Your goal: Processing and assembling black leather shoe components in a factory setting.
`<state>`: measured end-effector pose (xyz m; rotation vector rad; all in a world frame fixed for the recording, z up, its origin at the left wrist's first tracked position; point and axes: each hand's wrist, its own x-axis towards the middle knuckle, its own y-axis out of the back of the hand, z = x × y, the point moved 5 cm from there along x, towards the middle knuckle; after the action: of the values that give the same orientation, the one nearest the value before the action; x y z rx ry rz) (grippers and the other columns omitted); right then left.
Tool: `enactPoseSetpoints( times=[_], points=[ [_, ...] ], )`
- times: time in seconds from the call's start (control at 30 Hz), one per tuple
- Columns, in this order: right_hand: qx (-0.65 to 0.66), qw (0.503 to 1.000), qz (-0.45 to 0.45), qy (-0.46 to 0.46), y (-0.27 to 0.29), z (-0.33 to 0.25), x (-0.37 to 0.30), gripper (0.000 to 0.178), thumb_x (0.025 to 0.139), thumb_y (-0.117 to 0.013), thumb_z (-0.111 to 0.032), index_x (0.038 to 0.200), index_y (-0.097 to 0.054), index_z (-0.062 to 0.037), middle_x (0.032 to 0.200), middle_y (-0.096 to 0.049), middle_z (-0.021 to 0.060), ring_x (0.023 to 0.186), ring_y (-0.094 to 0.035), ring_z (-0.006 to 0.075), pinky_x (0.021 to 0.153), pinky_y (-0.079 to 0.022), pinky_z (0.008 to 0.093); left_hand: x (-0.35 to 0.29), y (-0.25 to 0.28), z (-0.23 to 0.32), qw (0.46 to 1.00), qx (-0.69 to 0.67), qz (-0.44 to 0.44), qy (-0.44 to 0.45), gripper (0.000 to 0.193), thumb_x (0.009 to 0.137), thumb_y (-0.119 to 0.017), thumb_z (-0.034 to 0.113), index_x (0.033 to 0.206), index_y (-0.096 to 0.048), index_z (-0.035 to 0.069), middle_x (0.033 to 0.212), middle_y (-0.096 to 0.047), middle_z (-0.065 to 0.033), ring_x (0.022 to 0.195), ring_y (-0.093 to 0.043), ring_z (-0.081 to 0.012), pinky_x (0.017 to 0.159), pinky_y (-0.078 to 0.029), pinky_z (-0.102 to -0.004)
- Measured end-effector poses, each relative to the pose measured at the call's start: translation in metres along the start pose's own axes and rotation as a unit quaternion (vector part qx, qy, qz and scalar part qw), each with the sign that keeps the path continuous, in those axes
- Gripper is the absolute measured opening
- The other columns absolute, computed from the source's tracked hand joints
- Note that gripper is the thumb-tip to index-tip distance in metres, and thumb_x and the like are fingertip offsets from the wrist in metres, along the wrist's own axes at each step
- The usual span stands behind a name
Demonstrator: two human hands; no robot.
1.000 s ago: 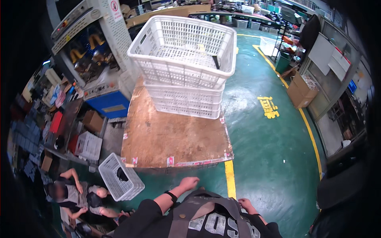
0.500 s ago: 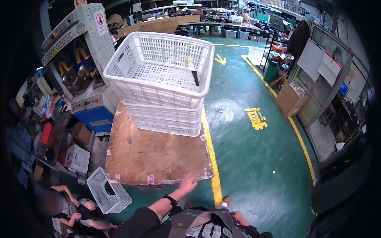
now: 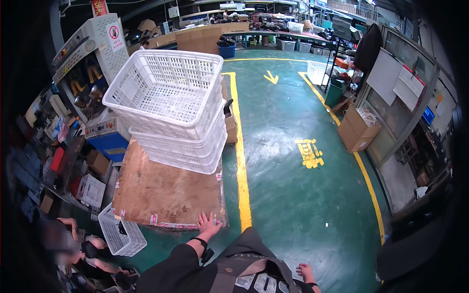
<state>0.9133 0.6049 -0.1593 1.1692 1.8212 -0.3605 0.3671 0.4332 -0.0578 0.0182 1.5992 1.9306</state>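
Note:
My left hand (image 3: 208, 225) lies with its fingers spread on the near edge of a brown wooden board (image 3: 166, 193), close to the right front corner. My right hand (image 3: 305, 271) hangs low on the right over the green floor, its fingers loosely bent and apart, with nothing seen in it. Farther back on the board stands a stack of white mesh plastic crates (image 3: 195, 149). The top crate (image 3: 207, 115) has its mesh bottom showing and sits slightly askew on the nested ones below.
Another person (image 3: 83, 244) sits at the lower left beside a white crate (image 3: 122, 237) on the floor. A control machine (image 3: 105, 139) stands left of the board. Cardboard boxes (image 3: 230, 124) stand behind the stack. Right of a yellow line (image 3: 239, 180), a cardboard box (image 3: 359, 128) stands by the partition.
The board and crate stack have shifted left in the view, and boxes behind the stack have come into sight. My left hand remains at the board's edge, fingers now more spread.

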Motion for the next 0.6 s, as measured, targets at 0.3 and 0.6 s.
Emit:
enactPoseSetpoints(
  times=[0.3,0.6],
  points=[
    [-0.120,0.988,0.014,0.094,0.052,-0.013,0.040,0.023,0.078,-0.063,-0.016,0.097,-0.067,-0.0045,0.082,-0.067,0.0066,0.070,-0.062,0.0146,0.065,-0.050,0.0276,-0.003,-0.006,0.006,0.999,0.027,0.026,0.010,0.085,0.077,-0.050,0.061,0.143,-0.017,0.020,0.148,0.003,-0.0185,0.137,0.004,-0.0353,0.108,-0.003,-0.0509],
    [-0.084,0.996,-0.044,0.003,0.045,-0.139,0.080,0.028,0.086,-0.051,-0.014,0.112,-0.056,-0.0040,0.094,-0.066,0.0092,0.077,-0.065,0.0205,0.061,-0.051,0.0319,-0.001,0.000,0.008,0.997,0.030,0.063,-0.019,0.076,0.078,-0.052,0.055,0.139,-0.028,0.017,0.147,-0.008,-0.0193,0.135,-0.006,-0.0379,0.106,-0.009,-0.0531]
  ],
)
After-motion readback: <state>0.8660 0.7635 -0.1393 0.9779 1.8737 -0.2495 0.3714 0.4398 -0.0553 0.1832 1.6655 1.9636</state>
